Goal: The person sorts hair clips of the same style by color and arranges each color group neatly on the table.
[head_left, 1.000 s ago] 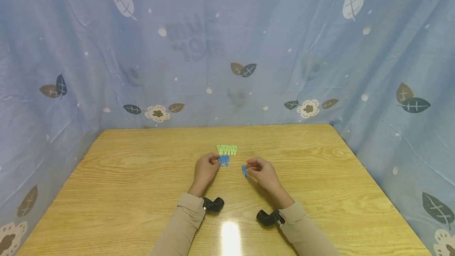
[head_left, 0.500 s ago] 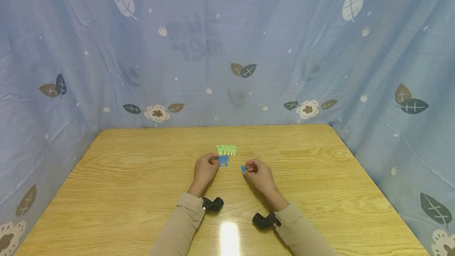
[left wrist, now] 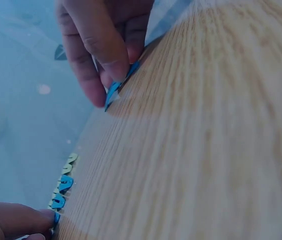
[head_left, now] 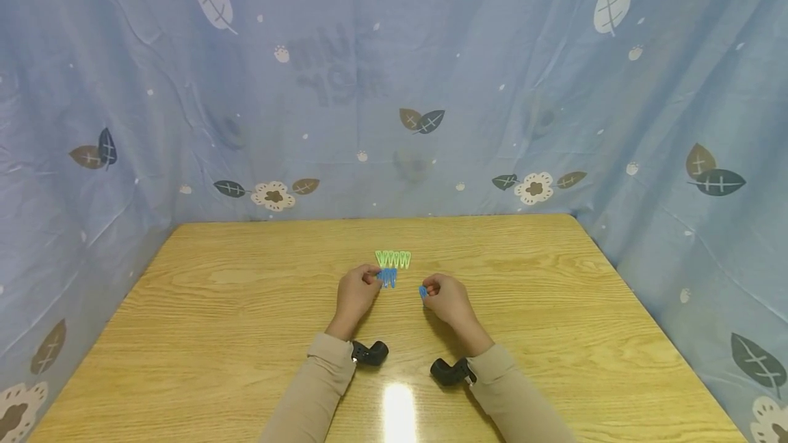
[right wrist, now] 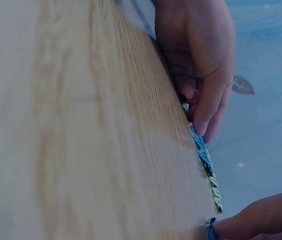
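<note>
Blue snap hair clips (head_left: 392, 277) lie side by side in a short row on the wooden table. At the row's left end my left hand (head_left: 356, 294) holds the end clip between thumb and fingertips; in the left wrist view, a fingertip is right on this clip (left wrist: 56, 219). Apart from the row, to its right, my right hand (head_left: 452, 301) pinches another blue hair clip (head_left: 423, 290), its lower part hidden by the thumb. That clip (left wrist: 112, 93) shows tilted between the fingers, close over the tabletop, in the left wrist view.
Just behind the blue row, several light green hair clips (head_left: 394, 259) form a second row. The wooden table (head_left: 246, 333) reaches back to a blue leaf-patterned curtain (head_left: 394, 87). A black wrist camera (head_left: 452, 371) is strapped to each sleeve.
My right hand has shifted slightly left, its thumb and fingers closing over the separate blue hair clip, so less of it shows. The left hand and both rows have stayed in place.
</note>
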Tool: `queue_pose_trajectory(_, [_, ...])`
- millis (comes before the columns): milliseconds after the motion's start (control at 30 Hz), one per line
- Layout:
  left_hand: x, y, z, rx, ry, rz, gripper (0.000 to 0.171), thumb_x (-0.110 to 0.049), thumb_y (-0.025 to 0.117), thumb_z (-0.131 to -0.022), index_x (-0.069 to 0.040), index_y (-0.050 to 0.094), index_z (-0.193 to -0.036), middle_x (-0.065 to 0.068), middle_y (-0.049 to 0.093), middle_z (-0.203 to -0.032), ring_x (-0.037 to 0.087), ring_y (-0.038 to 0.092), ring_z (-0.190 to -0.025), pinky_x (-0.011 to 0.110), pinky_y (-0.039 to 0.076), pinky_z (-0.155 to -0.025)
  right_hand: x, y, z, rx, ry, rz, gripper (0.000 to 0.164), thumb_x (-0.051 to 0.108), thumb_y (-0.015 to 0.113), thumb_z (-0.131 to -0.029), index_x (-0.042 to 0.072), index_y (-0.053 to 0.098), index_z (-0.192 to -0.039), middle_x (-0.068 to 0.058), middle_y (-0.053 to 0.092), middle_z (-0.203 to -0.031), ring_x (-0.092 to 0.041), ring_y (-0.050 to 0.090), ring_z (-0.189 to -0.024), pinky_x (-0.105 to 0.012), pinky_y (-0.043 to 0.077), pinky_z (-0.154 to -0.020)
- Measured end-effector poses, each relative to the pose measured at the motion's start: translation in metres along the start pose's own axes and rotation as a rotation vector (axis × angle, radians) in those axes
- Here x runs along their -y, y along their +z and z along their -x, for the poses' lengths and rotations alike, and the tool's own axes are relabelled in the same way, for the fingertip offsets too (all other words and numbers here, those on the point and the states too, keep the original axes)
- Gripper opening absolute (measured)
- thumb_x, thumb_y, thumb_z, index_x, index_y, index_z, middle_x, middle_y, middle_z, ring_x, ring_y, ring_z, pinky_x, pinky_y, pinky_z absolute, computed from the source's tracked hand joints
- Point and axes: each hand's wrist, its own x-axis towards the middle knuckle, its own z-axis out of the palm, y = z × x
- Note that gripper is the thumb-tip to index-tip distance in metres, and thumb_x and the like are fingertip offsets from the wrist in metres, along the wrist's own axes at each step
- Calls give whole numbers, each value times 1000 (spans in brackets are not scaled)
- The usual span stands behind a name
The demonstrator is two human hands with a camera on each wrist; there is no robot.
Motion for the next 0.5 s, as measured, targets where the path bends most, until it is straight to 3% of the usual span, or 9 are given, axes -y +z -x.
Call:
queue_pose_trajectory(333, [1,0,0,0,3,-7,21,-7,68,-84,-3,71,-104,5,62,-74,13,49,-59,25,40,-55,-1,-4,-2,31,-40,9,19,-6,63,-81,-1,69,-98,-8,65,-82,-14,57,-72,-24,45,-58])
queue_pose_trajectory(500, [0,0,0,-4,3,-5,21,-7,68,-83,-3,71,-104,6,62,-74,13,49,-59,25,40,-55,-5,-4,-4,54,-26,-74,19,-3,63,-83,1,70,-101,-7,64,-83,-15,58,-72,-25,47,-57])
